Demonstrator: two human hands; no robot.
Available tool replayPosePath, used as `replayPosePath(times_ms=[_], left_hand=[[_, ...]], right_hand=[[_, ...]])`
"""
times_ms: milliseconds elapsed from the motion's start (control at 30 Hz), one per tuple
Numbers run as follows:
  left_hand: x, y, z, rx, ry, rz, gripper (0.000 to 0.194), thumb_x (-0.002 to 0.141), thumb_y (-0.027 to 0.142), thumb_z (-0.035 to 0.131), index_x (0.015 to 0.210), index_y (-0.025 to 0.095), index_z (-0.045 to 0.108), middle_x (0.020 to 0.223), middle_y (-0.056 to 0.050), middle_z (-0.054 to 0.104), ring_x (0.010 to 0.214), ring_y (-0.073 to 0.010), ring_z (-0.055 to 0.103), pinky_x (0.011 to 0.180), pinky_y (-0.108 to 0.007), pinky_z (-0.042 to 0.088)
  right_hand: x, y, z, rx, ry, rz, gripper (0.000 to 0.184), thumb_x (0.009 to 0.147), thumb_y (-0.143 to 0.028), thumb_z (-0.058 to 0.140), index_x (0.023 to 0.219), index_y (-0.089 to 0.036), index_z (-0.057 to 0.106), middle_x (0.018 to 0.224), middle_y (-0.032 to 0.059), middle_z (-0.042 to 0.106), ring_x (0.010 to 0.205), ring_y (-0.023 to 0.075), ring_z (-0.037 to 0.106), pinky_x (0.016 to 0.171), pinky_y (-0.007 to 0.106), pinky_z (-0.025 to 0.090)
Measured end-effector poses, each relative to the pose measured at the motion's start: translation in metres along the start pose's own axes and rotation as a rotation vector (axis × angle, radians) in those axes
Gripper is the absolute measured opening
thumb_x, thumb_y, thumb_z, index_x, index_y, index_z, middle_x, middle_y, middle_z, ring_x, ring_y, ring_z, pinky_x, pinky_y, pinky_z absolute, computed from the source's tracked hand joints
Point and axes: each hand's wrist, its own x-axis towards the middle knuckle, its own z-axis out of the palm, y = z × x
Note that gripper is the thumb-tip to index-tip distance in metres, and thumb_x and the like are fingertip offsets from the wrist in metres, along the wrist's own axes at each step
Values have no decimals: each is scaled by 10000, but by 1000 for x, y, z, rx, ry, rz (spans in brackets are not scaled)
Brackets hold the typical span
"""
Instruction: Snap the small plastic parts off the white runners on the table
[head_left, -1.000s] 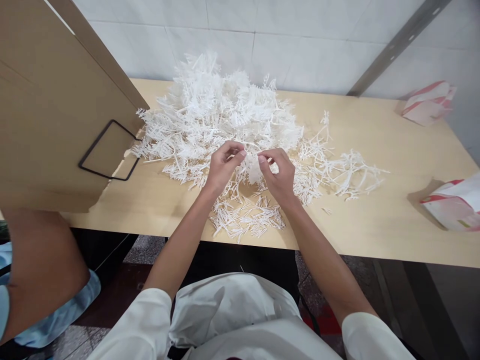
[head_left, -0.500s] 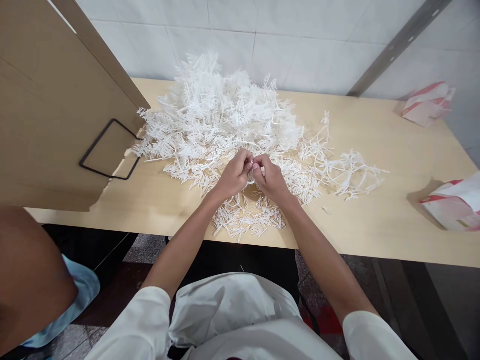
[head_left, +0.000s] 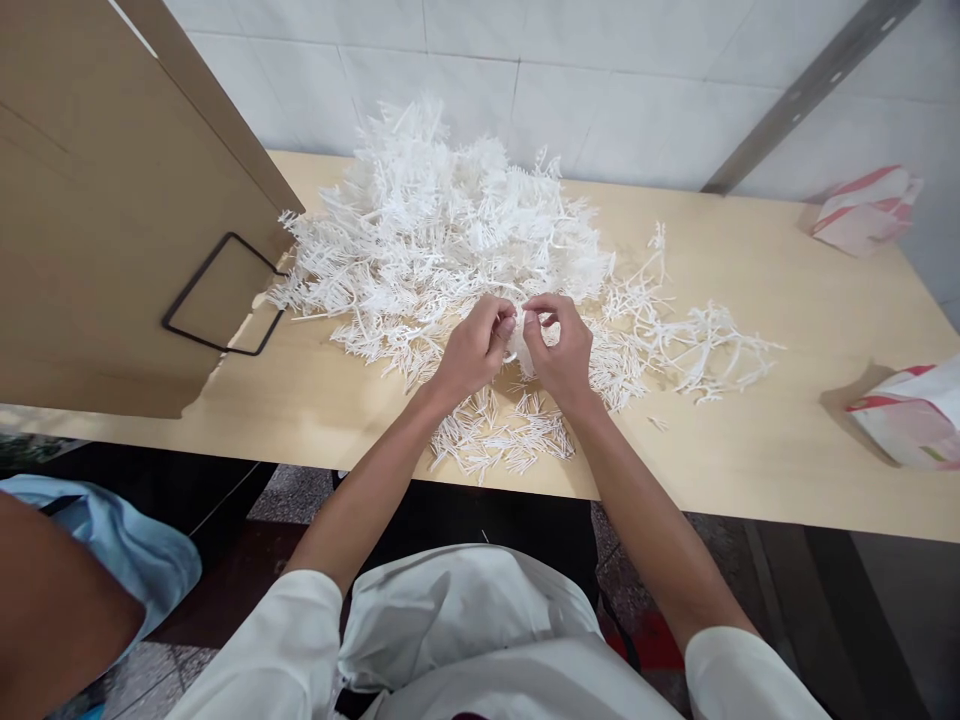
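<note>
A big heap of white plastic branched pieces point(head_left: 457, 230) lies on the wooden table point(head_left: 750, 440). My left hand point(head_left: 472, 350) and my right hand point(head_left: 559, 345) are side by side at the heap's near edge, fingers curled and pinched on one small white plastic piece point(head_left: 519, 338) held between them. Below my hands, near the table's front edge, lies a smaller pile of short white sticks point(head_left: 502, 435). More loose branched pieces point(head_left: 697, 345) are spread out to the right of my right hand.
A brown cardboard panel point(head_left: 97, 210) with a black outlined rectangle stands at the left. Two white and red paper bags lie at the right, one at the far corner point(head_left: 862, 210), one nearer point(head_left: 911, 415). Another person's arm and blue sleeve point(head_left: 82, 580) show at the lower left.
My hands came together on the white piece, then shifted slightly right and up. The other person's arm at the lower left moved down.
</note>
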Motion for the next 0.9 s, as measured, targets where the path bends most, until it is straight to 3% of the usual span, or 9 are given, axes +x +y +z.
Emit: replayPosePath(times_ms=[67,133,267,400,667,900], left_hand=[[0,0,1,-4,60,10,122,985,324,409,981,237,495,942,-28,584,803,-122,546,724,-291,457],[1,-2,1,-10,105,16,123,983,323,424,991,235,509,974,-32,600,844,-121,568,752,-287,467],[2,-7,1,-44,112,-14,116,978,315,444,995,229,522,925,-11,627,792,-102,584,722,-267,464],[2,-7,0,-89,97,-26,88,966,299,470,972,224,516,880,0,614,764,-96,563,702,-258,457],[5,-4,-3,-283,-148,-43,117,938,257,509,1049,232,480,897,-15,569,697,-89,520,652,-256,460],[2,-2,-4,-271,-194,-47,35,935,175,455,944,209,458,821,8,549,648,-68,507,612,-232,424]], right_hand=[[2,-1,0,8,2,-77,152,939,-351,494,994,-257,599,1028,47,669,991,189,606,854,382,486],[3,0,0,-6,-53,-140,157,937,-366,514,948,-254,623,996,45,679,987,190,612,885,393,488],[3,4,2,-8,-197,-169,177,934,-394,541,937,-247,639,856,12,703,807,151,630,752,319,506],[1,4,3,-28,-194,-166,134,927,-335,533,903,-235,618,816,5,688,738,134,609,678,283,481],[-1,7,2,-78,-119,-151,67,825,-177,482,793,-234,500,728,-20,579,655,120,513,613,268,413],[-2,5,5,-227,-81,-180,96,784,-197,462,706,-231,417,634,-25,485,592,120,408,569,280,323]])
